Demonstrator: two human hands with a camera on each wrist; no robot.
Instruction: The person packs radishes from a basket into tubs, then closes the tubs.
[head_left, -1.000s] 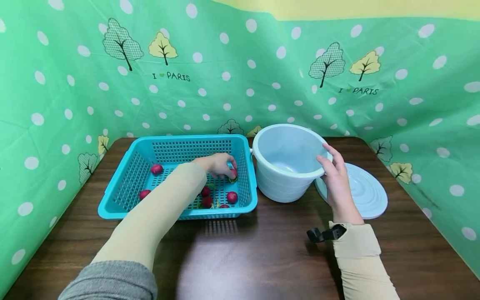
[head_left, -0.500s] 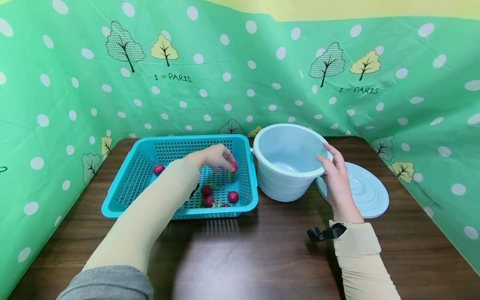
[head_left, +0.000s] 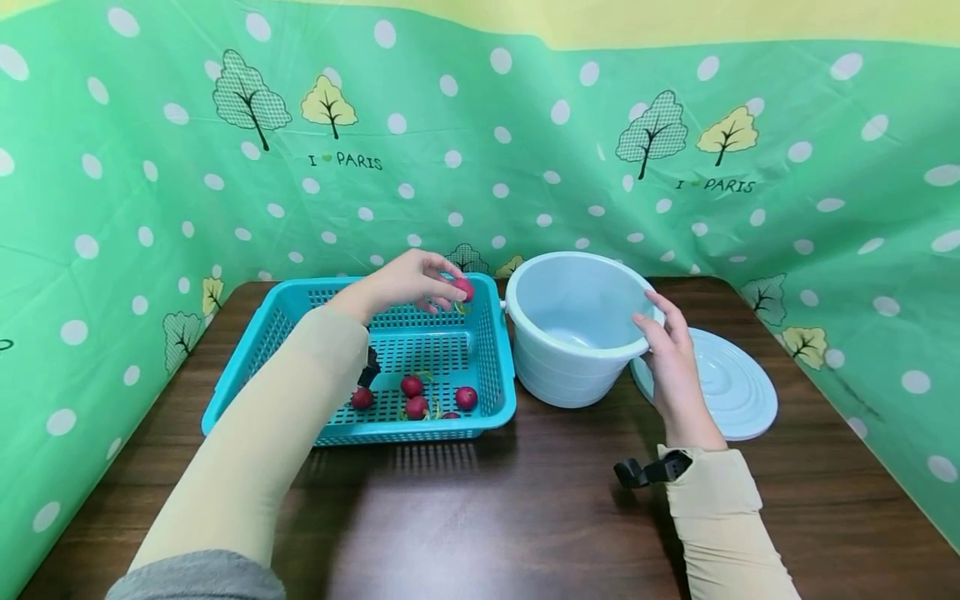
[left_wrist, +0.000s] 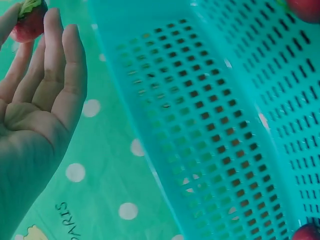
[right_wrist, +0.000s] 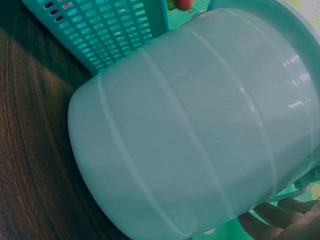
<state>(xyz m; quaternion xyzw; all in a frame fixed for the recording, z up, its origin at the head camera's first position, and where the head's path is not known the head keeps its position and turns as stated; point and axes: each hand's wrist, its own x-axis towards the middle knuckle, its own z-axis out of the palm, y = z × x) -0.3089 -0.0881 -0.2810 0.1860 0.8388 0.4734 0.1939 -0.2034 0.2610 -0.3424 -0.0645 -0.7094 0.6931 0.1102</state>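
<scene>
My left hand pinches a small red radish with green stem stubs between thumb and fingertips, above the back right part of the turquoise mesh basket. In the left wrist view the same radish sits at the fingertips, its other fingers extended. Several radishes lie on the basket's floor, mostly near the front; my left forearm hides the left part. My right hand grips the right rim of a pale blue bucket, thumb inside and fingers outside. The bucket's visible inside holds nothing.
A round pale blue lid lies flat on the dark wooden table, right of the bucket and partly behind my right hand. The basket stands close against the bucket's left side. A green dotted cloth hangs behind and along both sides.
My left hand has lifted the radish from the basket's right side, up and slightly back to about rim height. My right hand and the bucket have stayed in place.
</scene>
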